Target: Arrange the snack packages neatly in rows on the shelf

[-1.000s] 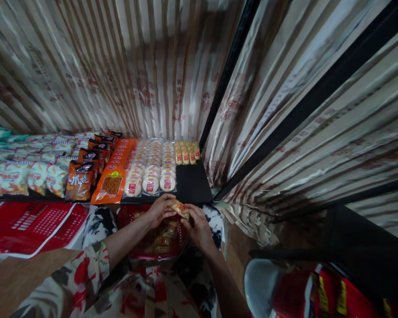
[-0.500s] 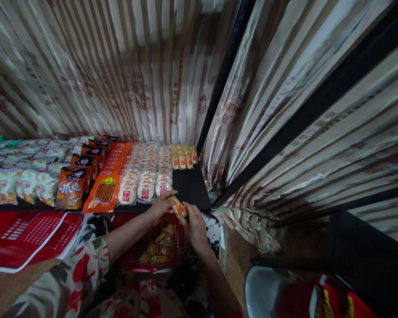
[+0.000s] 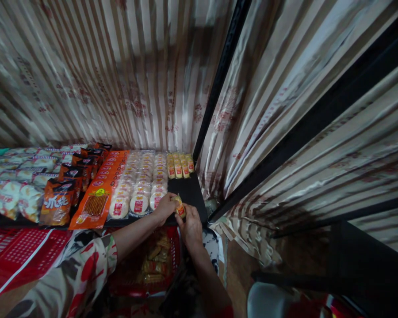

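Both hands meet over the front edge of a black shelf [image 3: 189, 194]. My left hand [image 3: 164, 207] and my right hand [image 3: 189, 226] together grip one small yellow snack packet [image 3: 179, 206] with a red label. At the back of the shelf's bare right part, several of the same yellow packets [image 3: 179, 167] stand in a short row. Just left of my hands lie rows of round white cakes in clear wrap [image 3: 141, 185]. Below my arms sits a red basket [image 3: 167, 276] with more yellow packets in it.
Left along the shelf lie long orange packs [image 3: 99, 194], brown-orange bags [image 3: 58, 203] and white snack bags [image 3: 16, 196]. A flat red basket [image 3: 16, 256] is at lower left. Striped curtains hang behind and right, with a black post [image 3: 219, 84]. A grey stool [image 3: 268, 300] stands lower right.
Both hands have risen with the yellow packet from above the red basket to the shelf's front edge. The view has tilted, so the shelf sits lower in the frame.
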The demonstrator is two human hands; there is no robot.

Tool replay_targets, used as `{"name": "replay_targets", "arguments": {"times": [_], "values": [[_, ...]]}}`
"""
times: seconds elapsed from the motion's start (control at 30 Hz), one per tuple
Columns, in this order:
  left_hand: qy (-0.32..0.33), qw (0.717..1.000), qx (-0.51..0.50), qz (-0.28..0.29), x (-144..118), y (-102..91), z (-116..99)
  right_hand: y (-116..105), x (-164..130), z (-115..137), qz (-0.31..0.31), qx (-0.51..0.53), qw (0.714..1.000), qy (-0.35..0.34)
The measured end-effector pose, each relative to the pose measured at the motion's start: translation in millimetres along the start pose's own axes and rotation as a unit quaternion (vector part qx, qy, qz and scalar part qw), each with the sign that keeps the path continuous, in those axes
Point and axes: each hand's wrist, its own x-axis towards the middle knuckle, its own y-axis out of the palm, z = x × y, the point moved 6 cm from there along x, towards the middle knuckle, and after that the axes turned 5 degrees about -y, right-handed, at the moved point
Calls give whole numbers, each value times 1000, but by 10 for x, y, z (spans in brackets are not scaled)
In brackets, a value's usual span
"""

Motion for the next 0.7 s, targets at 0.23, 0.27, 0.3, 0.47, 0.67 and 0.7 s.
{"name": "replay_targets", "arguments": {"times": [0.23, 0.27, 0.3, 0.47, 0.67, 0.7], "values": [[35, 999, 2, -17, 213, 157, -133, 113, 225, -212, -40, -25, 998, 29], [33, 999, -1, -17, 243, 182, -149, 133, 257, -246, -41, -24, 998, 36], [28, 999, -2, -18, 273, 206, -164, 154, 289, -280, -40, -22, 998, 43], [27, 998, 42, -37, 422, 298, -248, 228, 444, -408, -38, -20, 996, 79], [44, 993, 90, -70, 658, 369, -335, 270, 605, -507, -58, -17, 994, 93], [49, 992, 96, -71, 697, 385, -355, 286, 629, -528, -64, -15, 994, 92]]}}
